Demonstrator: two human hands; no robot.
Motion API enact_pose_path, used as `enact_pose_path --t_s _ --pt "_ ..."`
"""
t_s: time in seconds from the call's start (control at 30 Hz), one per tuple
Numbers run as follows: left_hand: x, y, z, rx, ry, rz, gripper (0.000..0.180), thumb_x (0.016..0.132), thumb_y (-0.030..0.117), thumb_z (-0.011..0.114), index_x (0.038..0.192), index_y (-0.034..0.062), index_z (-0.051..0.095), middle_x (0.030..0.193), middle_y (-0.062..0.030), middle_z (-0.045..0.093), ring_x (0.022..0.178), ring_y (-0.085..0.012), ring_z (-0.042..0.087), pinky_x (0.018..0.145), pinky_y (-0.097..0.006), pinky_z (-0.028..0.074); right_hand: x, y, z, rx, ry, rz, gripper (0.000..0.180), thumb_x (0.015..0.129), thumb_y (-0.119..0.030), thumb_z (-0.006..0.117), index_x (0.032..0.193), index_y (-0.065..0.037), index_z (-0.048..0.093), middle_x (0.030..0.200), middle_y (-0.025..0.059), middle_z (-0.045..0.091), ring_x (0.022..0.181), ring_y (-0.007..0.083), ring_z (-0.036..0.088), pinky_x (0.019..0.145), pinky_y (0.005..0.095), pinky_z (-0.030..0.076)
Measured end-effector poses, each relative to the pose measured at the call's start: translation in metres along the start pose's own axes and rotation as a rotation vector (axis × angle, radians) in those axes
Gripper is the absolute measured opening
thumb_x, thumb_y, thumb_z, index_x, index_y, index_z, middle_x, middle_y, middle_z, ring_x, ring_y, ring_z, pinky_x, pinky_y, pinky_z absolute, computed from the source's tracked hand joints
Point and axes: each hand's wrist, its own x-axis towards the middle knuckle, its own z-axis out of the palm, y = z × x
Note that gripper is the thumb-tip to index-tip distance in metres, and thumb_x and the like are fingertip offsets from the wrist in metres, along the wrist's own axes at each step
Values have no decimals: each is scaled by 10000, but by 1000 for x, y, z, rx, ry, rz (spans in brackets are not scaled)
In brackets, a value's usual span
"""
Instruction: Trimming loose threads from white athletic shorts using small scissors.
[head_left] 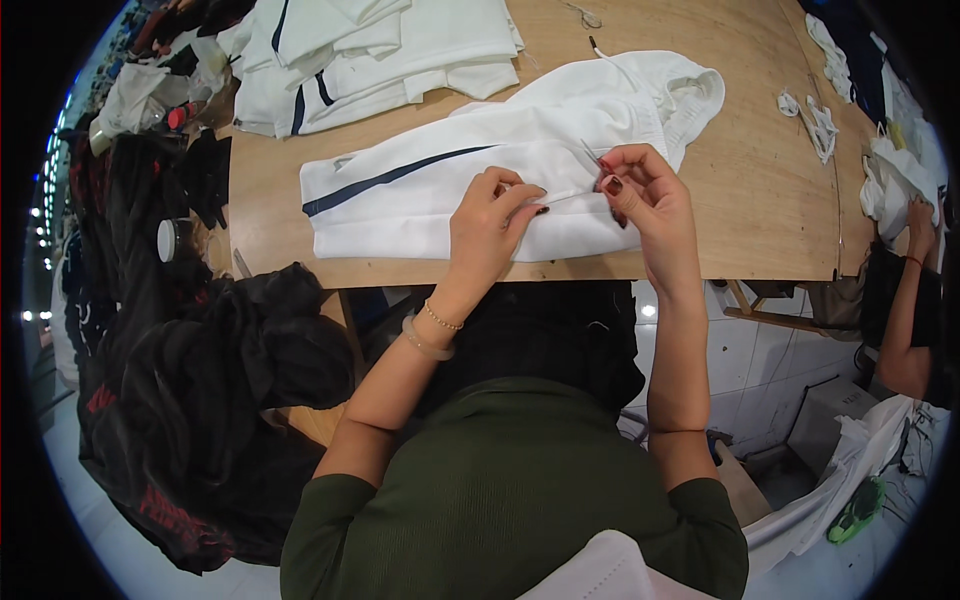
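Trousers (400,225), white with navy side stripe, lie flat along the near edge of the counter (765,225), leg ends toward the left edge, gathered waistband (690,95) to the right. Drawcord (612,65) with dark tip sticks out beyond the waistband, toward the far edge.

Both hands work just above the upper leg. Left hand (488,222): thumb and forefinger pinched on a thin white strand (573,193). Right hand (648,195): grip closed around a small pointed metal tool (590,152), probably snips, tip angled to the far edge; strand runs up to these fingers. Can't tell whether the strand is attached to the cloth, or whether the blades are apart.

Step in hand, as judged: tending a loose thread or cord on the garment. Next move likely calls for keeping the strand taut and clear of the cloth, blades off the fabric.

Outward: stack of white garments (370,62), navy stripes, at far left corner. White cord scraps (822,135) near right edge. Dark clothing heap (200,400) off the left edge, with white-lidded jar (172,241) near. Beyond right edge, co-worker's hand (919,220) on white cloth (888,185).
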Motion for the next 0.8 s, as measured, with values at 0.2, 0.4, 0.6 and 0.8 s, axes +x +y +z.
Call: enact_pose_path --t_s 0.2,0.4,0.6,0.8 --pt "3 -5 4 50 50 0 87 783 36 662 854 31 611 877 -51 563 754 -232 548 634 -350 456 -5 -7 0 -138 62 -91 197 861 -45 669 1026 -9 566 907 7 605 825 53 548 763 183 438" --pt "3 -8 1 -276 37 -240 46 837 -26 585 862 6 563 807 -116 588 721 -245 576 657 -324 468 -3 2 3 -417 58 -58 203 856 -99 679 1021 -23 587 816 14 588 783 79 540 721 222 440" --pt "0 -9 -3 -347 42 -280 52 839 -6 601 883 5 575 824 -117 598 744 -234 591 674 -304 475 10 31 -20 -667 169 -92 244 855 -149 677 1015 7 578 847 75 628 801 131 561 751 261 456" --pt "-3 -6 3 -55 -26 -115 82 791 26 655 859 15 609 813 -81 552 807 -236 561 695 -322 464 10 48 -36 -632 182 -81 254 853 -150 676 1020 14 576 871 91 645 809 143 572 772 258 454"
